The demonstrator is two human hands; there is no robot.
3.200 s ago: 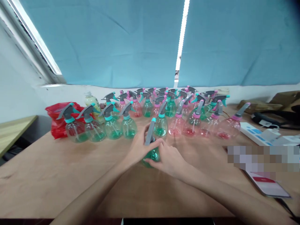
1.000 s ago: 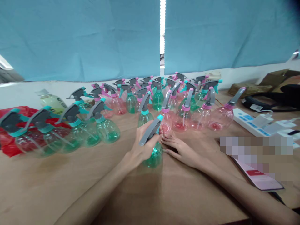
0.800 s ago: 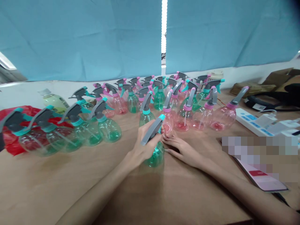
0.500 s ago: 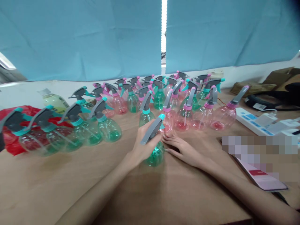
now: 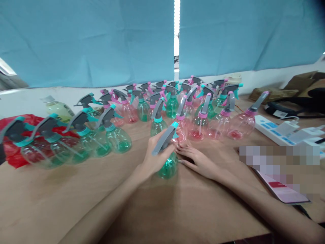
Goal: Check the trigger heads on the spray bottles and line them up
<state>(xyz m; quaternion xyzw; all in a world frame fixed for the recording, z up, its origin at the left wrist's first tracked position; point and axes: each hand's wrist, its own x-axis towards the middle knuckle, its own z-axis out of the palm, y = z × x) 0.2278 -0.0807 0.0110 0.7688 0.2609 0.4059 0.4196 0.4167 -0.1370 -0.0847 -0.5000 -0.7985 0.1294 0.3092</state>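
My left hand (image 5: 152,154) is wrapped round the neck of a green spray bottle (image 5: 168,167) with a grey and turquoise trigger head, which stands upright on the table. My right hand (image 5: 196,158) lies on the tabletop just right of that bottle, its fingers stretched toward it; whether the fingertips touch the bottle I cannot tell. Behind the held bottle stands another green spray bottle (image 5: 158,126). Close to the right fingertips is a pink spray bottle (image 5: 181,127) with a grey trigger head.
Several green spray bottles (image 5: 118,140) stand in a row at left before a red plastic bag (image 5: 15,157). More pink and green bottles crowd the back. At right are a pink spray bottle (image 5: 240,125), a power strip (image 5: 274,130) with plugs, a phone (image 5: 286,191) and a black headband-like item (image 5: 284,110).
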